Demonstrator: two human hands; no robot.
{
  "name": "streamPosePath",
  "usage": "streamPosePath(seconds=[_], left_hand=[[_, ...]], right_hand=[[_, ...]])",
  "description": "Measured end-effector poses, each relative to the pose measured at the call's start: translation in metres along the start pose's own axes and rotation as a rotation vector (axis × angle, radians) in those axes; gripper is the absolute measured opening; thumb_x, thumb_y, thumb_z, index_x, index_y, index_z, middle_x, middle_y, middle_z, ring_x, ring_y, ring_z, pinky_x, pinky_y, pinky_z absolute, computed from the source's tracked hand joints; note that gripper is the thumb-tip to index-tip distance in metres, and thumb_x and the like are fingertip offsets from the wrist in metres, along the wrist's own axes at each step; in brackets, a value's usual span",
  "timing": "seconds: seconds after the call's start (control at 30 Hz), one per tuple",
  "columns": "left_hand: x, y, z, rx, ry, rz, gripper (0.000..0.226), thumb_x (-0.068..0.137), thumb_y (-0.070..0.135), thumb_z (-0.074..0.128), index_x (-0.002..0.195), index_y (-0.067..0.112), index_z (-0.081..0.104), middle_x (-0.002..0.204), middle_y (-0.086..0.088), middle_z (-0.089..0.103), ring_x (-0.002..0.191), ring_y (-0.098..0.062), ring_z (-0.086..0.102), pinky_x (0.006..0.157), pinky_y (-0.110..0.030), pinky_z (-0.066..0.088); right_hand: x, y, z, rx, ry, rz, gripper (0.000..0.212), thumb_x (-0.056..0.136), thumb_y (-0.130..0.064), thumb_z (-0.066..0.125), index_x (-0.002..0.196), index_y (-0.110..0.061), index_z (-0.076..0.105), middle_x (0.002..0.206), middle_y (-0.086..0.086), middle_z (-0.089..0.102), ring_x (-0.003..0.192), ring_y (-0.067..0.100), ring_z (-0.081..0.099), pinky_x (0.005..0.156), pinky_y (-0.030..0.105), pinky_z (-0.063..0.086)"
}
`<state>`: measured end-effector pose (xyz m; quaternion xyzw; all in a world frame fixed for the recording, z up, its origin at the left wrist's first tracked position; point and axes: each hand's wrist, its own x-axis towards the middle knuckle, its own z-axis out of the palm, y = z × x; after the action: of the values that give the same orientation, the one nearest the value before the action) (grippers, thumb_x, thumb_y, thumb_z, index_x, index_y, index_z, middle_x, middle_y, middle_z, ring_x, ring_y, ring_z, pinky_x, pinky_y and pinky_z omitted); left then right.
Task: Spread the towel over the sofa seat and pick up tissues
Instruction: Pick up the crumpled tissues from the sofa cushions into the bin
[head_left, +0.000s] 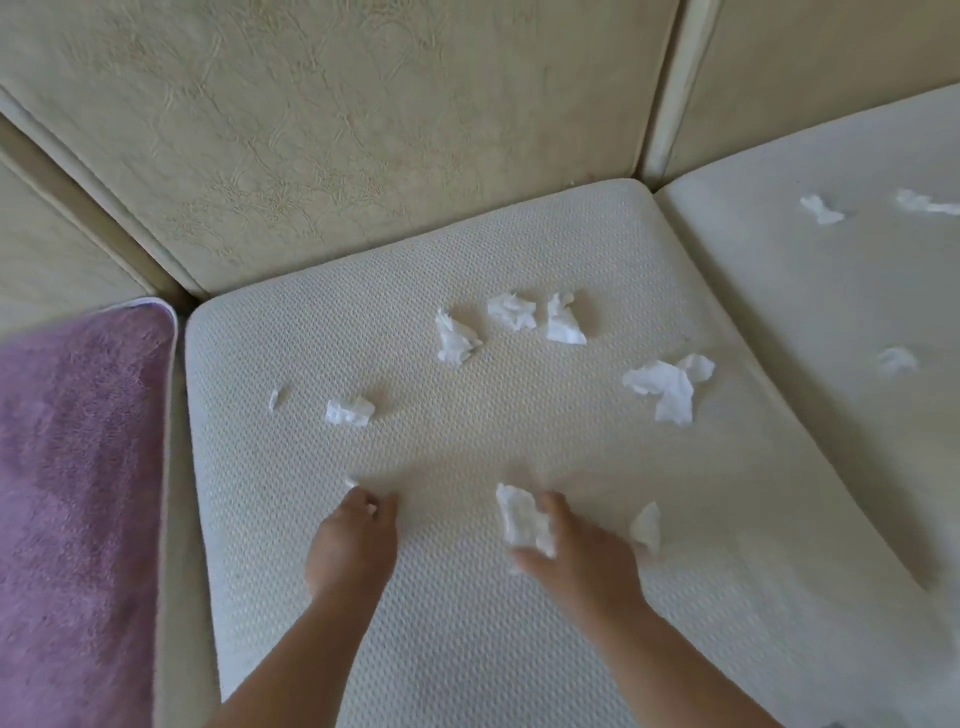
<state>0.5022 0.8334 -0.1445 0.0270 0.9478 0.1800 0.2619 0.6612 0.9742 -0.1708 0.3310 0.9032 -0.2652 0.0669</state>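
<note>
Both hands reach down onto the middle seat cushion of a cream sofa. The right hand pinches a crumpled tissue between thumb and fingers, the paper standing up at the inner side of the hand. The left hand has its fingertips drawn together in a narrow pinch at the cushion, just below a tiny white scrap; whether it actually grips anything I cannot tell, as that part is blurred. More tissues lie loose on the same cushion: a small piece just right of the right hand, a wad and a sliver toward the left, a cluster of three near the back, and a larger torn piece toward the right edge. On the right cushion, well apart from the hands, lie three further bits, one of them faint. A purple towel lies spread flat on the left seat, its rounded corner near the backrest, just beside the middle cushion.
</note>
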Motion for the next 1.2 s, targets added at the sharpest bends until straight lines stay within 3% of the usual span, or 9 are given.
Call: streamPosePath(seconds=[0.07, 0.2, 0.3, 0.4, 0.57, 0.7, 0.83, 1.03, 1.2], left_hand=[[-0.017, 0.031, 0.014, -0.027, 0.043, 0.012, 0.033, 0.09, 0.042, 0.052, 0.071, 0.016, 0.054, 0.07, -0.003, 0.059, 0.074, -0.026, 0.057, 0.061, -0.03, 0.037], [-0.04, 0.077, 0.045, -0.111, 0.101, 0.077, 0.022, 0.087, 0.021, 0.058, 0.069, 0.012, 0.05, 0.073, -0.005, 0.056, 0.068, -0.024, 0.053, 0.061, -0.028, 0.036], [-0.046, 0.096, 0.056, -0.24, 0.112, 0.066, 0.005, 0.091, 0.018, 0.05, 0.094, 0.014, 0.053, 0.079, -0.006, 0.064, 0.073, -0.029, 0.061, 0.065, -0.032, 0.045], [-0.049, 0.103, 0.058, -0.23, 0.136, 0.052, 0.024, 0.095, 0.021, 0.046, 0.117, 0.016, 0.054, 0.098, -0.012, 0.067, 0.091, -0.032, 0.062, 0.07, -0.028, 0.036], [-0.042, 0.089, 0.049, -0.141, 0.09, -0.004, 0.036, 0.094, 0.041, 0.048, 0.081, 0.01, 0.061, 0.075, -0.003, 0.062, 0.08, -0.028, 0.06, 0.066, -0.03, 0.04], [-0.025, 0.07, 0.033, -0.188, 0.153, -0.083, 0.029, 0.093, 0.038, 0.05, 0.081, 0.011, 0.056, 0.078, -0.007, 0.061, 0.084, -0.031, 0.059, 0.071, -0.033, 0.04], [-0.002, 0.057, 0.016, -0.277, 0.248, -0.15, 0.03, 0.093, 0.024, 0.05, 0.121, 0.013, 0.05, 0.096, -0.013, 0.064, 0.091, -0.033, 0.059, 0.076, -0.036, 0.039], [0.032, 0.054, -0.005, -0.247, 0.23, -0.127, 0.056, 0.094, 0.031, 0.051, 0.143, 0.022, 0.027, 0.097, -0.012, 0.06, 0.094, -0.032, 0.058, 0.08, -0.039, 0.044], [0.068, 0.046, -0.015, -0.227, 0.102, -0.174, 0.058, 0.09, 0.041, 0.054, 0.14, 0.023, 0.029, 0.118, -0.017, 0.06, 0.099, -0.036, 0.06, 0.082, -0.041, 0.05]], right_hand=[[0.001, 0.005, 0.003, -0.008, 0.008, -0.227, 0.024, 0.078, -0.043, 0.056, 0.095, -0.028, 0.047, 0.076, -0.009, 0.068, 0.06, 0.01, 0.067, 0.049, 0.018, 0.044], [0.004, 0.036, -0.033, 0.199, 0.135, -0.128, 0.015, 0.068, -0.025, 0.057, 0.069, -0.022, 0.043, 0.07, -0.012, 0.04, 0.045, 0.007, 0.038, 0.042, 0.005, 0.017], [-0.002, 0.074, -0.055, 0.173, 0.192, -0.085, 0.036, 0.067, -0.015, 0.061, 0.075, -0.03, 0.029, 0.073, -0.008, 0.046, 0.045, 0.014, 0.044, 0.038, 0.014, 0.026], [-0.01, 0.094, -0.053, -0.011, 0.123, -0.11, 0.037, 0.069, -0.031, 0.072, 0.099, -0.021, 0.052, 0.079, -0.001, 0.065, 0.054, 0.018, 0.064, 0.04, 0.026, 0.046], [0.014, 0.09, -0.048, -0.032, 0.1, -0.244, 0.046, 0.063, -0.021, 0.084, 0.08, -0.018, 0.042, 0.06, -0.006, 0.049, 0.037, 0.015, 0.047, 0.033, 0.022, 0.033], [0.06, 0.08, -0.083, 0.231, 0.295, -0.036, 0.013, 0.087, -0.015, 0.062, 0.09, -0.01, 0.051, 0.073, 0.007, 0.058, 0.057, 0.026, 0.057, 0.048, 0.028, 0.041], [0.096, 0.082, -0.1, 0.07, 0.083, 0.145, 0.036, 0.093, -0.025, 0.054, 0.124, -0.011, 0.043, 0.109, 0.012, 0.065, 0.094, 0.033, 0.064, 0.073, 0.039, 0.05], [0.102, 0.069, -0.105, 0.133, 0.25, 0.043, 0.017, 0.088, -0.021, 0.059, 0.076, -0.011, 0.051, 0.06, -0.005, 0.048, 0.052, 0.012, 0.045, 0.047, 0.023, 0.028], [0.119, 0.078, -0.114, 0.292, 0.294, 0.509, 0.045, 0.083, -0.035, 0.065, 0.113, -0.006, 0.046, 0.099, 0.016, 0.061, 0.084, 0.034, 0.058, 0.065, 0.031, 0.034]])
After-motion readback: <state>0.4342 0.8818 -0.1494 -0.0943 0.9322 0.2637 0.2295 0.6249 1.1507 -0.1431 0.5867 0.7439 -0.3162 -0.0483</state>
